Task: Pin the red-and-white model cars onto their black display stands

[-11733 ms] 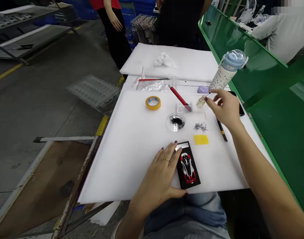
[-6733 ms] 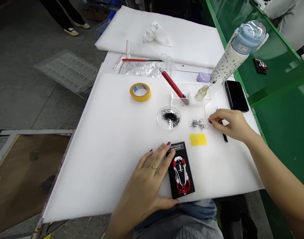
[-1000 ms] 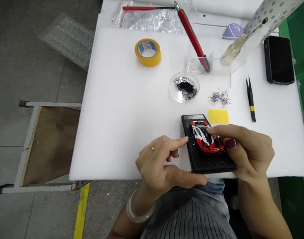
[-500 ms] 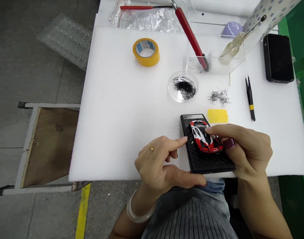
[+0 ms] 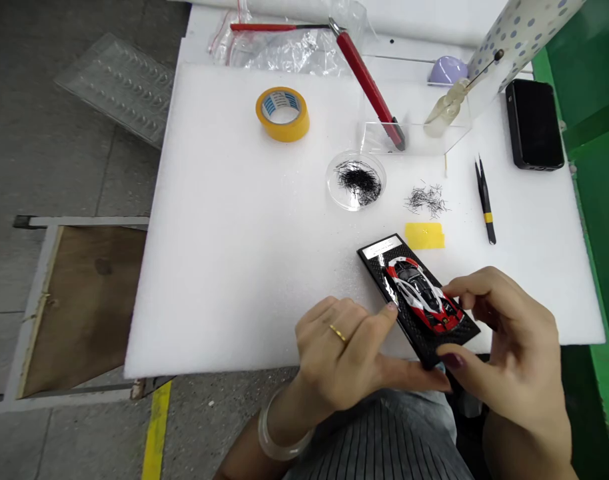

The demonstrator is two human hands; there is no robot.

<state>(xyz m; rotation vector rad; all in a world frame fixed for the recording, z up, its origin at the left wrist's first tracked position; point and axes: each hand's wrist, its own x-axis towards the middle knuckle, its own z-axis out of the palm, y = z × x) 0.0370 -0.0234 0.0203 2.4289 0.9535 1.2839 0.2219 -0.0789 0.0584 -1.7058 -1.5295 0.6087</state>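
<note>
A red, white and black model car (image 5: 424, 293) sits on a black textured display base (image 5: 418, 337) with a pale label strip at its far end. My left hand (image 5: 347, 357) grips the base, forefinger on its left edge and thumb along the near edge. With the thumb at the near corner and the forefinger by the car's right side, my right hand (image 5: 514, 353) also holds the base. The base lies slanted over the front of the white foam board (image 5: 224, 267). Just beyond it is a yellow tape piece (image 5: 424, 236) with a tiny bit on it.
Short black wires fill a clear round dish (image 5: 337, 190), and a loose wire pile (image 5: 428, 200) lies beside it. Black tweezers (image 5: 485, 203), a yellow tape roll (image 5: 284, 123), a red knife (image 5: 367, 83), a clear box (image 5: 414, 140) and a black power bank (image 5: 534, 127) stand around.
The base with the car has turned, its near end swinging right. My right fingers have moved off the car's roof to its side and the base's near corner. The view has shifted slightly.
</note>
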